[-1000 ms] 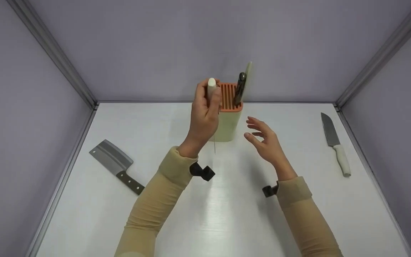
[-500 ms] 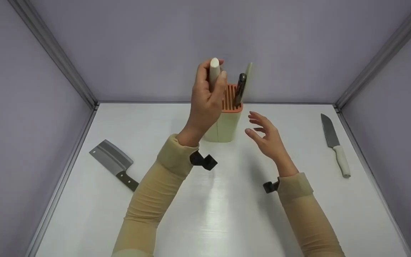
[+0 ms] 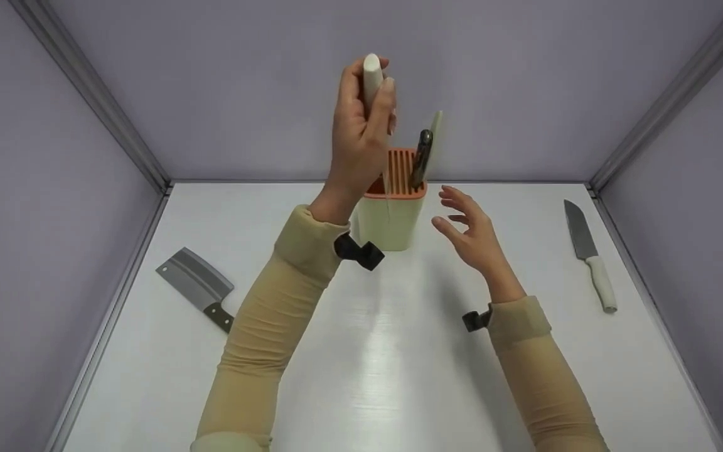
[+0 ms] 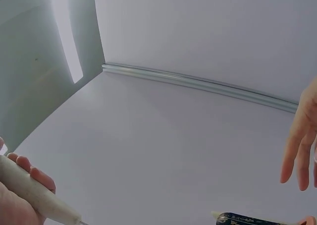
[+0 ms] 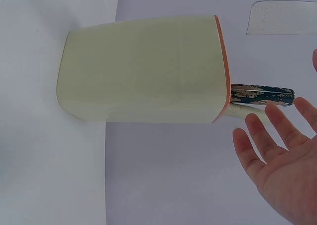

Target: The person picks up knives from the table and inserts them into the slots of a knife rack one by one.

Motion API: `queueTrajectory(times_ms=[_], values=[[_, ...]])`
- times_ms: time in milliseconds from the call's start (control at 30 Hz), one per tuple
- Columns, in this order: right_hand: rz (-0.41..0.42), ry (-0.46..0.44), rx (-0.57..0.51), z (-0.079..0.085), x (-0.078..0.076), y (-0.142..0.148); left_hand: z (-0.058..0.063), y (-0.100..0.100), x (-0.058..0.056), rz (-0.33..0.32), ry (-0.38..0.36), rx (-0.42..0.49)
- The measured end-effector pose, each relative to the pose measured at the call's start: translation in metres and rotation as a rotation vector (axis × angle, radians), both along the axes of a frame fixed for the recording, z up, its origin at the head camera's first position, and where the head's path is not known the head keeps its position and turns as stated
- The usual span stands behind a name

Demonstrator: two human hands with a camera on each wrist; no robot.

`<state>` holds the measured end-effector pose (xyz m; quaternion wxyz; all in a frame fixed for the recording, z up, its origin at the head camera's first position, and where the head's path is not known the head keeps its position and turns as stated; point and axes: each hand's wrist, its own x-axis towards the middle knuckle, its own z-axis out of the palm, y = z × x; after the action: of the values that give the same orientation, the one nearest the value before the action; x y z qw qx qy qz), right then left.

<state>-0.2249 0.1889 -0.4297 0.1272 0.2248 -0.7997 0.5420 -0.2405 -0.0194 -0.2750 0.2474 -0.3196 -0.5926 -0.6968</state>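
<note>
My left hand [image 3: 359, 135] grips the pale handle [image 3: 372, 75] of a kitchen knife high at the back, blade pointing down. Its square-ended blade [image 5: 282, 18] shows in the right wrist view, apart from the slotted orange top of a pale green knife block [image 3: 393, 227]. That block stands near the back wall, holding a knife with a mottled dark handle [image 3: 423, 157] and, behind it, one with a pale handle [image 3: 439, 129]. Right of the block, my right hand [image 3: 473, 238] hovers with fingers spread and slightly bent, touching nothing.
A cleaver [image 3: 195, 279] with a dark handle lies at the left of the white table [image 3: 368, 376], partly covered by my left sleeve. On the right lies a white-handled knife [image 3: 590, 257]. Grey walls [image 3: 261, 94] enclose the table on the back and sides.
My left hand has risen up and away with the knife, and its blade now shows above the block's front. The right hand has shifted slightly forward.
</note>
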Motion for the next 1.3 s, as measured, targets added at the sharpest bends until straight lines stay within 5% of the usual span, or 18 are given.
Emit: queueTrajectory(times_ms=[667, 1133, 1300], values=[[-0.008, -0.012, -0.007, -0.002, -0.003, -0.003, -0.014, 0.011, -0.048, 0.044, 0.017, -0.068], [-0.010, -0.035, 0.016, -0.008, 0.000, -0.006, -0.024, 0.022, -0.055, 0.049, 0.014, -0.126], [-0.011, -0.058, 0.025, -0.010, 0.001, -0.007, -0.031, 0.025, -0.055, 0.029, -0.058, -0.127]])
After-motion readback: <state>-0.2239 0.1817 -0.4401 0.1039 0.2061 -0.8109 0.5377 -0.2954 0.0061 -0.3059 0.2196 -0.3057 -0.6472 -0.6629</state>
